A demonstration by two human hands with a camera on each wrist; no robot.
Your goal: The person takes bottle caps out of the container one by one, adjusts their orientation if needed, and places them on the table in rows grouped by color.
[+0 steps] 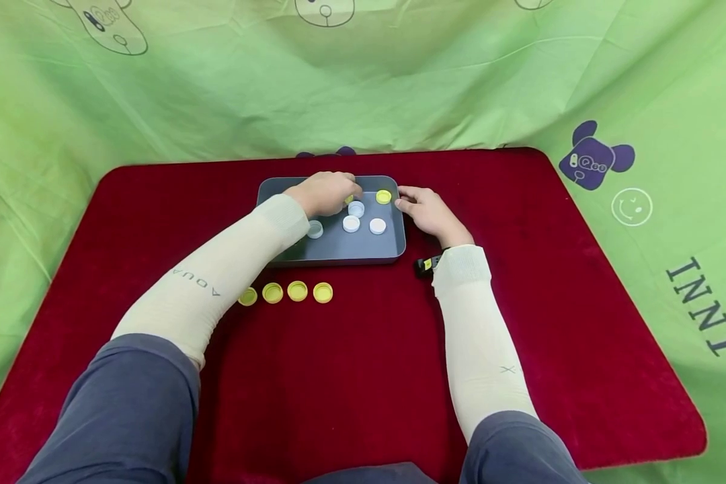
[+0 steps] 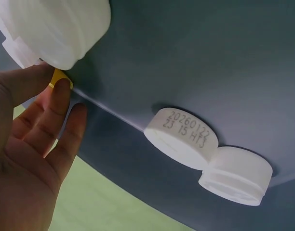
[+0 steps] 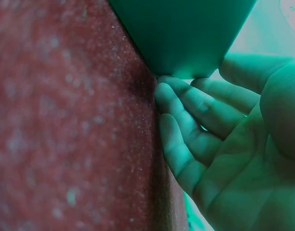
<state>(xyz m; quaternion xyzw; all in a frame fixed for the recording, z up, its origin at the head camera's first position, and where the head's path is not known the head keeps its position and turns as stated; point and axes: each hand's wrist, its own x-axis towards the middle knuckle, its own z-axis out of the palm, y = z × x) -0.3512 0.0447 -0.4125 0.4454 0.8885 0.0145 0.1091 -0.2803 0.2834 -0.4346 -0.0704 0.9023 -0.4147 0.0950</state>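
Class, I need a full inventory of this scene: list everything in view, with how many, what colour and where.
Tray: one, grey, on the table
White caps: four visible in head view, white, inside tray; arm may hide more
Row of caps: four, yellow, on the table before the tray
Corner cap: one, yellow, tray's far right corner
Pinched cap: one, yellow, in left fingers
Table cover: one, red, under the tray
Backdrop: count unclear, green with prints, behind and beside table
Device: one, black and yellow, by right wrist
Sleeves: two, cream, forearms; dark blue above
Left hand: one, bare, over tray
Right hand: one, bare, touching tray's right side
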